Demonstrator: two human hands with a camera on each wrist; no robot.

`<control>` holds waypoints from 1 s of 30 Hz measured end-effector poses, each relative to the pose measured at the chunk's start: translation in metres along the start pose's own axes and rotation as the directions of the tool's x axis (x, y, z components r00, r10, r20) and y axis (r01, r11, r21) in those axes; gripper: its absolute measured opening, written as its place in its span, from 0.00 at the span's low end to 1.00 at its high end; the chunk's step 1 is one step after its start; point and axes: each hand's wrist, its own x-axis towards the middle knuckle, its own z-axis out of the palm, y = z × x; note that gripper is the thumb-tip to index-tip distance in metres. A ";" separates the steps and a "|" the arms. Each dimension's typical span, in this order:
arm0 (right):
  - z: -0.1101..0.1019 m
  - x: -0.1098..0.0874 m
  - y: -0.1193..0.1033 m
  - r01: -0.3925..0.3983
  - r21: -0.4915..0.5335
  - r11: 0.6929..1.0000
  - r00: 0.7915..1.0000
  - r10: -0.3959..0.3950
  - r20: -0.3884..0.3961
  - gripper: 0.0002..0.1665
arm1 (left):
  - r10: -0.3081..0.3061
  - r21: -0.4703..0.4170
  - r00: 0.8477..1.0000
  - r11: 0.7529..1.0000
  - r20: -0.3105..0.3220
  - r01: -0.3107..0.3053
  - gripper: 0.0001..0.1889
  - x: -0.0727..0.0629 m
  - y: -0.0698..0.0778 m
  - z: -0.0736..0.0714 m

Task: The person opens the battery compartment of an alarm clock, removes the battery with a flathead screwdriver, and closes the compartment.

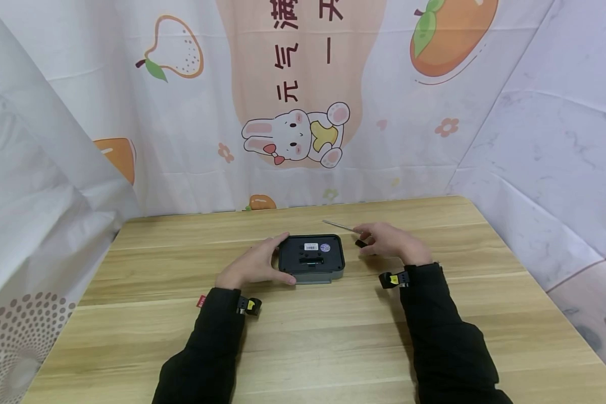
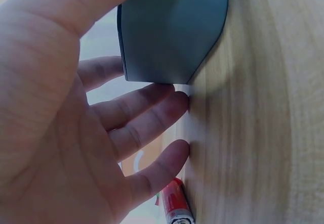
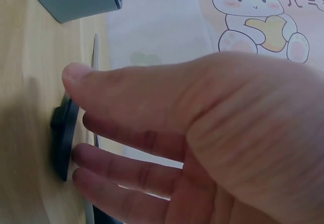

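Observation:
A grey box-shaped device (image 1: pixel 312 252) with a black face, two stickers and a small slot lies on the table. My left hand (image 1: pixel 256 262) holds it at its left end, thumb along the near side and index finger at the far corner. The other left fingers (image 2: pixel 147 133) stand spread beyond its end. To the right, my right hand (image 1: pixel 388 242) pinches a small flat black cover (image 3: pixel 63 138) between thumb and fingers, close over the table. Just behind those fingers lies a thin metal screwdriver (image 1: pixel 337 225), its dark handle partly hidden by the hand.
A red battery (image 2: pixel 175 203) lies beside the left little finger, mostly hidden by the sleeve in the head view. The wooden table (image 1: pixel 323 348) ends at a printed curtain (image 1: pixel 192 140) at the back, with cloth hanging on both sides.

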 end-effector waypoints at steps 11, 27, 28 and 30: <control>0.001 0.001 -0.001 -0.018 0.008 1.000 1.000 0.018 0.023 0.36 | 0.009 -0.005 1.000 1.000 0.008 -0.009 0.63 0.001 0.000 0.001; 0.003 0.002 -0.001 -0.073 -0.019 0.997 0.992 0.074 0.101 0.44 | 0.003 -0.010 1.000 1.000 0.007 -0.003 0.64 0.001 -0.001 0.000; 0.003 0.002 -0.001 -0.083 -0.023 0.996 0.991 0.085 0.105 0.44 | 0.004 -0.011 1.000 1.000 0.007 -0.004 0.64 0.001 0.000 0.000; 0.003 0.001 -0.001 -0.110 -0.030 0.993 0.987 0.113 0.114 0.45 | 0.005 -0.010 1.000 1.000 0.008 -0.005 0.63 0.001 0.000 0.001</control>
